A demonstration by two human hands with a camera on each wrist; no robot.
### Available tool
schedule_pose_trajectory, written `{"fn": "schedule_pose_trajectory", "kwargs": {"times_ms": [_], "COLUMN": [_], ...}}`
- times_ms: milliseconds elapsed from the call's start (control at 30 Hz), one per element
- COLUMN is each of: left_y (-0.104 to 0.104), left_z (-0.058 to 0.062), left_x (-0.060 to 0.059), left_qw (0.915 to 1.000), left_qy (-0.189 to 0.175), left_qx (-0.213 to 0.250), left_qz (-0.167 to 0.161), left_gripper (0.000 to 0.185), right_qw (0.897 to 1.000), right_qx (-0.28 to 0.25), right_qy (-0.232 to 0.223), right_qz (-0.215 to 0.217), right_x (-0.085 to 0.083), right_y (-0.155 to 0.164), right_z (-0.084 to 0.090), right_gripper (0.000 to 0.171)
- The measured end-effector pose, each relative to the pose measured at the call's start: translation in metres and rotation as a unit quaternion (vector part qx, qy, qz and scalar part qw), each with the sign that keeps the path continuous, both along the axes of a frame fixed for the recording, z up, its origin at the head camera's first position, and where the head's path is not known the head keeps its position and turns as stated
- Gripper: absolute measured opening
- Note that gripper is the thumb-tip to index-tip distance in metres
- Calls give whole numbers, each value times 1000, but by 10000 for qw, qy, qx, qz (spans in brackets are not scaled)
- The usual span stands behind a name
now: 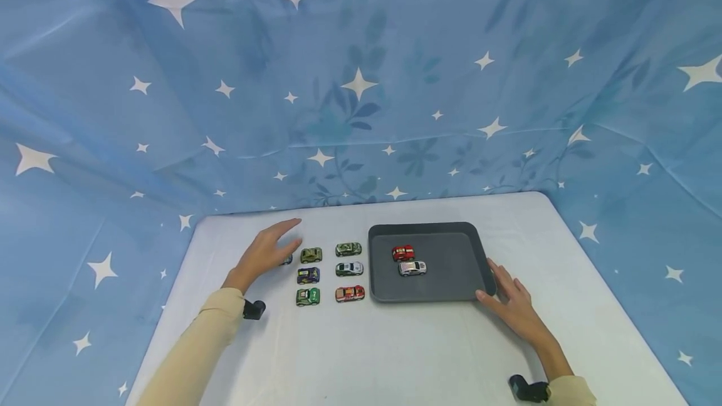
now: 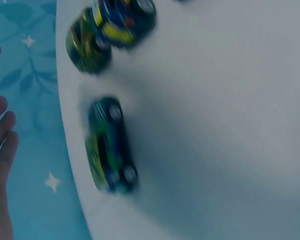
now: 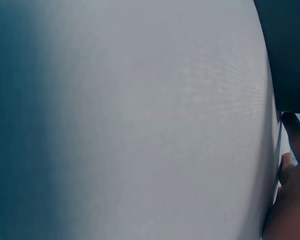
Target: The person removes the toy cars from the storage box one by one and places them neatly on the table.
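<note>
Nearest, the right hand [image 1: 516,306] lies flat, fingers straight against the near right corner of the dark tray [image 1: 445,290], gripping nothing. Left hand [image 1: 265,252] hovers open and empty above a half-hidden blue toy car [image 2: 110,145]; its long axis runs left-right beside the car rows.

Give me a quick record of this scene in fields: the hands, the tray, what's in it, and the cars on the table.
left hand: open, fingers straight, over the table beside the toy cars, holding nothing
right hand: open, resting at the near right corner of the tray
tray: dark grey, on the white table
in tray: red car and silver car
on table: six cars in two columns left of the tray; a blue car is partly hidden behind the left hand
</note>
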State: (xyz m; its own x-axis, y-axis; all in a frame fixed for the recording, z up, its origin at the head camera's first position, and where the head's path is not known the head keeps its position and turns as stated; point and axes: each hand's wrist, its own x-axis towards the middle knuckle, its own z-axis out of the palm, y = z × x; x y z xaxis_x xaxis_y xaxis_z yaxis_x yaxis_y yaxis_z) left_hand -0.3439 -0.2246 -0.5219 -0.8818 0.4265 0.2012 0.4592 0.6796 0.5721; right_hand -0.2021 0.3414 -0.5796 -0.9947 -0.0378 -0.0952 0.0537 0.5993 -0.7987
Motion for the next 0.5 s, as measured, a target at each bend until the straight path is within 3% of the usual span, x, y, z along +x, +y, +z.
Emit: {"fn": "schedule_pose_trajectory", "kwargs": {"times_ms": [233,500], "left_y": [45,104], "left_z": [5,10], "left_x": [-8,-18], "left_qw": [9994,9945], "left_qy": [-16,-156], "left_qx": [260,554], "left_qz": [-244,-870], "left_gripper": [55,53], "right_qw": [10000,10000], "right_qx": [-2,-26], "right_qy": [38,51], "right_qz": [-6,-19], "right_x": [0,0], "right_y": [-1,-1], "right_z": [0,1], "right_gripper": [92,92]}}
